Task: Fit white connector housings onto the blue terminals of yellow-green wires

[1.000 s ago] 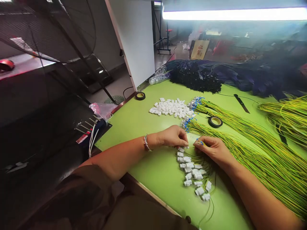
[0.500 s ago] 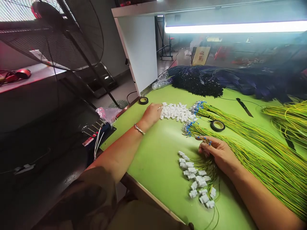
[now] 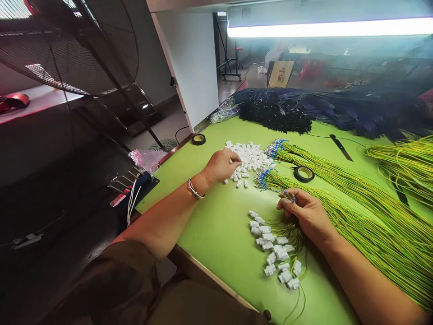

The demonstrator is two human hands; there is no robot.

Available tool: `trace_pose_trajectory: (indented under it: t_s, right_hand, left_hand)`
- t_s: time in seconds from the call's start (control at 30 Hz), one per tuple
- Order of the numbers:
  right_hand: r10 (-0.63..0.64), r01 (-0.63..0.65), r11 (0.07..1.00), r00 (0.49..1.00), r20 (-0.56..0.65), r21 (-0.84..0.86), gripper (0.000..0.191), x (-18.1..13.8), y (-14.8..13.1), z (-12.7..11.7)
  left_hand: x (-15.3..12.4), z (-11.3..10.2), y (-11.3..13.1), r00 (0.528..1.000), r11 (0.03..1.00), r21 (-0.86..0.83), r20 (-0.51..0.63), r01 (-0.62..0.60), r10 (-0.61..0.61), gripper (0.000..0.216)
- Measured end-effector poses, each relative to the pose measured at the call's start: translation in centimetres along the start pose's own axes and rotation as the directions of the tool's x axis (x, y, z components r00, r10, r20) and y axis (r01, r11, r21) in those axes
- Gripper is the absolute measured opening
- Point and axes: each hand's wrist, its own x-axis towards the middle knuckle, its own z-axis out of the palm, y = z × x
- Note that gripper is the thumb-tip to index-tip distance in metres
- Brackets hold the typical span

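Observation:
My left hand [image 3: 221, 166] is closed, fingers curled on white plastic connectors at the near edge of the loose pile [image 3: 252, 155] on the green table [image 3: 219, 230]. A few connectors lie scattered beside it. My right hand [image 3: 304, 212] pinches several yellow-green wires with blue-tipped ends [image 3: 287, 195], beside the big wire bundle [image 3: 355, 212]. Just below it lies a cluster of wires fitted with white connectors [image 3: 275, 248].
Two black tape rolls [image 3: 303, 173] [image 3: 198, 139] and a black knife [image 3: 340, 145] lie on the table. Black and dark-blue wire heaps [image 3: 280, 113] fill the far side. A large fan [image 3: 67, 49] stands at left, and the table edge runs diagonally at lower left.
My left hand left the finished cluster, reached to the white connector pile, then drew back slightly, pulling a few connectors with it. My right hand stayed put, holding the wires.

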Motion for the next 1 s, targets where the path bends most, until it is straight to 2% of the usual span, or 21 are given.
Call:
trace_pose_trajectory:
  t_s: [0.1, 0.2, 0.27, 0.33, 0.43, 0.5, 0.53, 0.6, 0.63, 0.7, 0.77, 0.87, 1.0]
  right_hand:
    - [-0.012, 0.011, 0.999, 1.0, -0.015, -0.036, 0.027, -0.1, -0.2, 0.1]
    - [-0.018, 0.018, 0.997, 1.0, -0.003, -0.076, 0.028, -0.1, -0.6, 0.3]
    - [-0.012, 0.011, 0.994, 1.0, -0.005, -0.109, 0.03, -0.2, -0.9, 0.6]
    - [-0.011, 0.007, 0.989, 1.0, -0.021, -0.148, 0.03, -0.3, -1.2, 0.8]
    - [-0.029, 0.018, 0.984, 0.998, -0.059, -0.175, 0.03, -0.3, -1.4, 1.2]
    - [-0.036, 0.02, 0.983, 0.996, -0.083, -0.183, 0.03, -0.3, -1.5, 1.3]
    - [-0.04, 0.022, 0.982, 0.995, -0.094, -0.189, 0.03, -0.3, -1.4, 1.3]
    - [-0.052, 0.031, 0.978, 0.994, -0.1, -0.207, 0.031, -0.3, -1.4, 1.3]
    - [-0.06, 0.038, 0.976, 0.993, -0.098, -0.217, 0.032, -0.3, -1.4, 1.3]
    - [-0.076, 0.052, 0.97, 0.993, -0.092, -0.235, 0.031, -0.3, -1.5, 1.3]
    - [-0.084, 0.062, 0.967, 0.993, -0.08, -0.246, 0.03, -0.3, -1.6, 1.3]
    - [-0.101, 0.084, 0.958, 0.994, -0.046, -0.275, 0.027, -0.3, -1.6, 1.3]
    - [-0.193, 0.16, 0.91, 0.98, -0.05, -0.382, 0.024, -0.4, -1.3, 1.4]
  left_hand:
    - [-1.0, 0.3, 1.3, 0.974, 0.994, -0.016, 0.199, -0.111, 0.113, 0.015]
    - [-1.6, 0.9, 1.9, 0.884, 0.941, 0.079, 0.375, -0.329, 0.278, 0.019]
    - [-1.7, 1.2, 2.0, 0.831, 0.897, 0.131, 0.452, -0.422, 0.325, 0.019]
    - [-1.6, 1.5, 2.1, 0.818, 0.877, 0.168, 0.473, -0.45, 0.328, 0.018]
    - [-1.6, 1.8, 2.3, 0.849, 0.894, 0.13, 0.395, -0.429, 0.35, 0.015]
    - [-1.8, 2.0, 2.7, 0.897, 0.934, -0.001, 0.28, -0.357, 0.343, 0.012]
    - [-2.0, 2.1, 3.0, 0.928, 0.954, -0.089, 0.222, -0.286, 0.299, 0.011]
    - [-2.5, 2.4, 3.7, 0.974, 0.957, -0.279, 0.182, -0.083, 0.138, 0.014]
    - [-2.8, 2.5, 4.1, 0.975, 0.931, -0.364, 0.218, 0.036, 0.047, 0.017]
    - [-3.3, 3.0, 4.8, 0.935, 0.839, -0.487, 0.348, 0.244, -0.07, 0.023]
    - [-3.7, 3.4, 5.3, 0.884, 0.747, -0.557, 0.458, 0.364, -0.09, 0.023]
    - [-4.0, 3.9, 5.7, 0.87, 0.68, -0.607, 0.485, 0.412, -0.094, 0.017]
    - [-4.2, 4.0, 5.7, 0.854, 0.659, -0.609, 0.511, 0.443, -0.102, 0.011]
